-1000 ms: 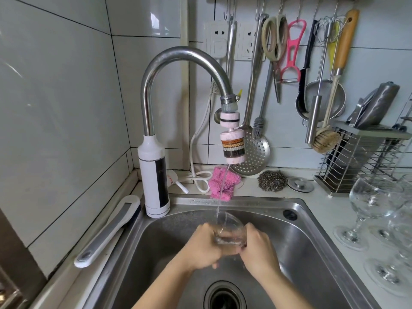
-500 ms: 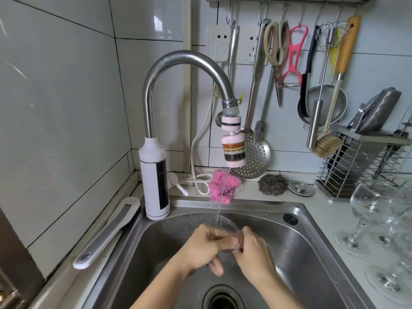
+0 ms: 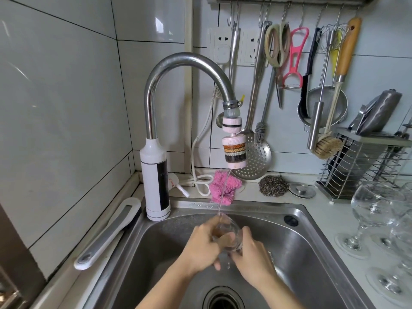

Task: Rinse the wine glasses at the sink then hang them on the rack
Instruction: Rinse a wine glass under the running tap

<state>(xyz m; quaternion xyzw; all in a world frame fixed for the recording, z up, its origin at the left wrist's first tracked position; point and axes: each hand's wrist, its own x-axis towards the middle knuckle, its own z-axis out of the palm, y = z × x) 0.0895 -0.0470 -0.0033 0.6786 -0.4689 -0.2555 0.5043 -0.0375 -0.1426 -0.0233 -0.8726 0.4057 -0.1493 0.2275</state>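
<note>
Early in the task, by my reading: 1 wine glass [image 3: 227, 233] sits under the thin stream [image 3: 223, 192] from the faucet [image 3: 185, 63], held low over the sink [image 3: 312, 241] w/ its mouth tipped toward the water. The left hand [image 3: 200, 248] wraps the bowl w/ curled fingers. The right hand [image 3: 252, 257] curls round the glass from the other side (stem and foot are hidden under the hands). At least 3 more glasses [image 3: 370, 210] stand upright on the counter at right, apart from the sink; can't tell if they're rinsed. No glass hangs anywhere in view and no glass rack is clearly shown, so all the hanging is left. Around: pink cloth [image 3: 224, 188] and steel scourer [image 3: 273, 186] behind the sink rim, wire holder [image 3: 356, 166] just behind the glasses, utensils on a wall rail [image 3: 289, 1]. The crowded glasses at right look the likely snag when reaching over
</note>
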